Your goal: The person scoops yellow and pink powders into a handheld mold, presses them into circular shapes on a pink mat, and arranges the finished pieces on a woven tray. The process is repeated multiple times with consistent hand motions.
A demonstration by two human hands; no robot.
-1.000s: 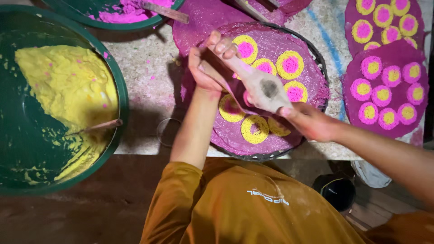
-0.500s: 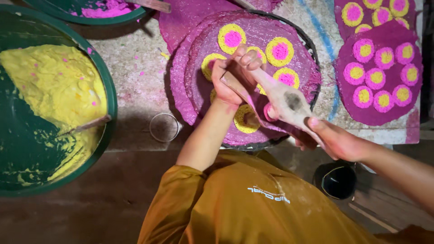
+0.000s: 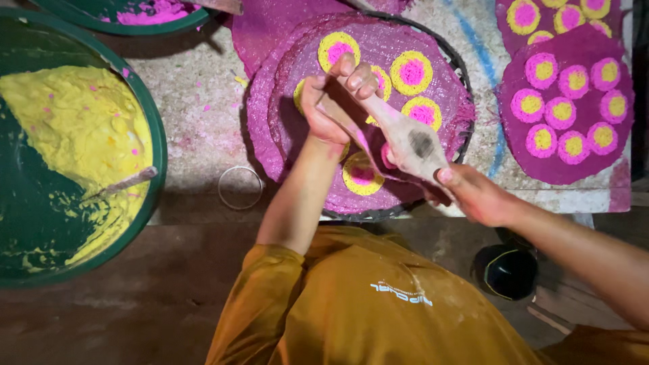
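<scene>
A: Where is the cone-shaped bag (image 3: pixel 409 138)?
B: Over the round tray (image 3: pixel 466 101); right hand (image 3: pixel 476 196) pinches its wide end, left hand (image 3: pixel 331 101) curls round the narrow tip.
A: Handling?
B: Probably soft, light, messy; best held at both ends.

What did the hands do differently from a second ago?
Little changed. The left hand and right hand kept hold of the pale cone-shaped bag, its tip a bit nearer the far yellow-and-pink rounds. The round tray, yellow paste basin and small ring stayed put.
</scene>
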